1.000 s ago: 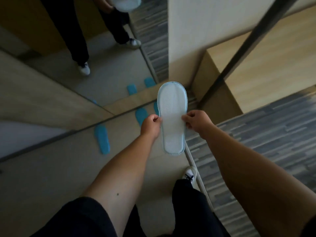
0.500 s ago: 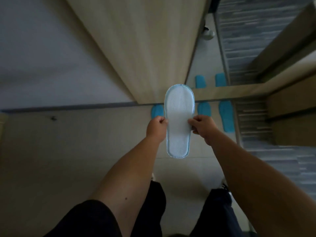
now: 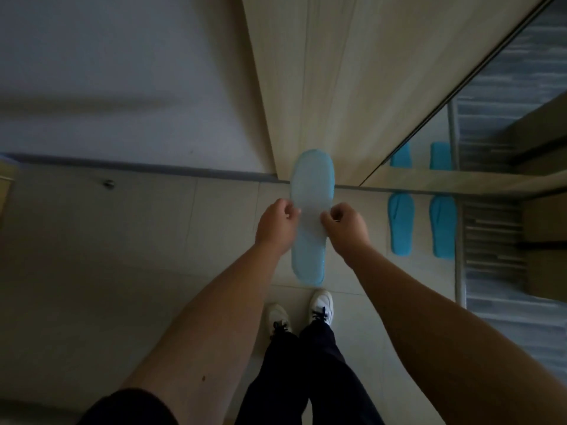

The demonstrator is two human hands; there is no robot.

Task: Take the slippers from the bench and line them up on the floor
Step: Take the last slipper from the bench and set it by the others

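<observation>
I hold a pale blue slipper (image 3: 312, 185) flat and lengthwise in front of me, its pale sole facing up, above the tiled floor. My left hand (image 3: 276, 223) pinches its left edge and my right hand (image 3: 345, 228) pinches its right edge, both near the middle. Two more blue slippers (image 3: 400, 223) (image 3: 442, 225) lie side by side on the floor to the right, toes toward the wall. The bench is out of view.
A wooden panel (image 3: 337, 72) and a mirror (image 3: 491, 118) stand ahead; the mirror reflects the two floor slippers. A grey wall (image 3: 122, 72) runs on the left. Striped carpet (image 3: 503, 302) begins at the right. My white shoes (image 3: 320, 306) stand just below the held slipper.
The view has swung left and down. The floor slippers now sit further right of the held slipper, and my feet have come into view. Both hands keep their grip.
</observation>
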